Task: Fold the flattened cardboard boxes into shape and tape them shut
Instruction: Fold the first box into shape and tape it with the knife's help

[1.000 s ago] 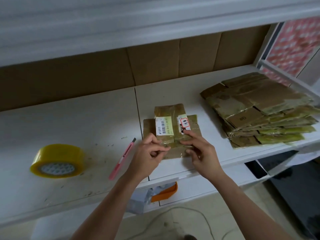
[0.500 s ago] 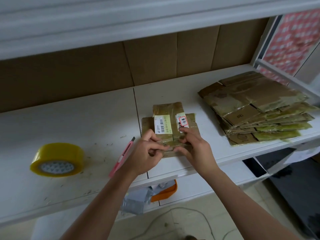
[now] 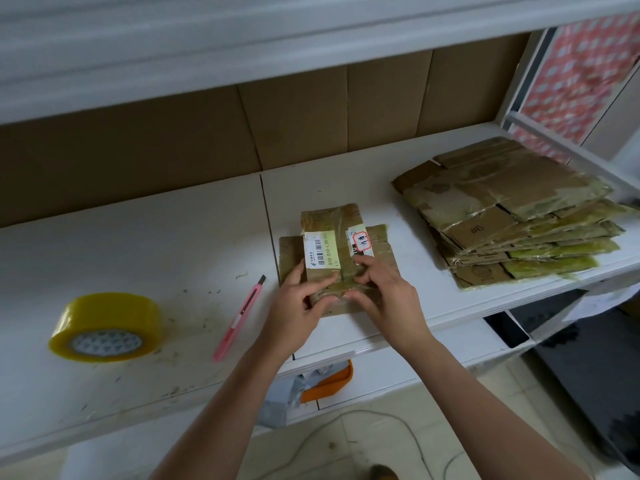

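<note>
A small flattened cardboard box [image 3: 332,230] with white labels and old tape lies on the white shelf [image 3: 138,237] in the middle. My left hand [image 3: 298,303] grips its near left edge, fingers on top and thumb below the near edge. My right hand [image 3: 384,296] pinches the near right part, fingertips curled onto the taped seam. A stack of several flattened boxes [image 3: 512,216] lies at the right. A yellow tape roll [image 3: 107,327] rests on its side at the left, and a pink utility knife [image 3: 239,318] lies between it and the box.
Brown cardboard sheets [image 3: 294,123] line the back of the shelf. An upper shelf board [image 3: 242,36] hangs close overhead. Below the shelf's front edge sit an orange container [image 3: 329,382] and a cable on the tiled floor [image 3: 381,441].
Both hands have closed in on the near edge of the small box, the right fingers sliding left toward the middle seam. The box stays on the shelf.
</note>
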`<state>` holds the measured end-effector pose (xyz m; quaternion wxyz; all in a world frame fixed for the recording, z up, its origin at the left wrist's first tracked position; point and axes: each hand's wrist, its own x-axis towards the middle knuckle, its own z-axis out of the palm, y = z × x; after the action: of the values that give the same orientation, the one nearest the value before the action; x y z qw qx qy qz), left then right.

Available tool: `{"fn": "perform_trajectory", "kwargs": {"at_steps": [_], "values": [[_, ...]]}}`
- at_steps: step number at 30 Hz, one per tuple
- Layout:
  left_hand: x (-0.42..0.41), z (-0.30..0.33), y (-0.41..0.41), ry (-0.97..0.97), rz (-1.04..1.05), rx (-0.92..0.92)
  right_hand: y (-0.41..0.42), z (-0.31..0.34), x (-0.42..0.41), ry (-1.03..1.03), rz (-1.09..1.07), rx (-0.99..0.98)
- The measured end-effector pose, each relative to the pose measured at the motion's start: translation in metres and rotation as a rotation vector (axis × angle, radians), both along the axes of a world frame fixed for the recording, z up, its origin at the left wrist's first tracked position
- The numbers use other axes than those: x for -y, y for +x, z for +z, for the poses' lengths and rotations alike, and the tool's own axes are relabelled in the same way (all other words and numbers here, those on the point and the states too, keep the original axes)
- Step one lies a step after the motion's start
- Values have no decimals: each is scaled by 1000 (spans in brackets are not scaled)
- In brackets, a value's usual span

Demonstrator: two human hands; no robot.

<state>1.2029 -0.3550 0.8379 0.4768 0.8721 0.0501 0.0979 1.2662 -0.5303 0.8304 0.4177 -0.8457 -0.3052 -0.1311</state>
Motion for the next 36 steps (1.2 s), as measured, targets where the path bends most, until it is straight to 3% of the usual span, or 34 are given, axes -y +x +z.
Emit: {"fn": "perform_trajectory", "kwargs": {"at_steps": [11,20,28,33,36], "values": [[-4,13,-1,-171,-9,-84,1,-4,-3,18,-44,-25],[-18,13,-13,-50,80,-83,7,3,-9,47,114,-79],[-47,16,-31,-146,182,-61,1,-3,-56,176,202,-177],[-55,14,-30,-110,171,-101,9,-7,-53,182,309,-280],[-60,15,-31,-89,148,-131,7,-5,-54,102,247,-277]]}}
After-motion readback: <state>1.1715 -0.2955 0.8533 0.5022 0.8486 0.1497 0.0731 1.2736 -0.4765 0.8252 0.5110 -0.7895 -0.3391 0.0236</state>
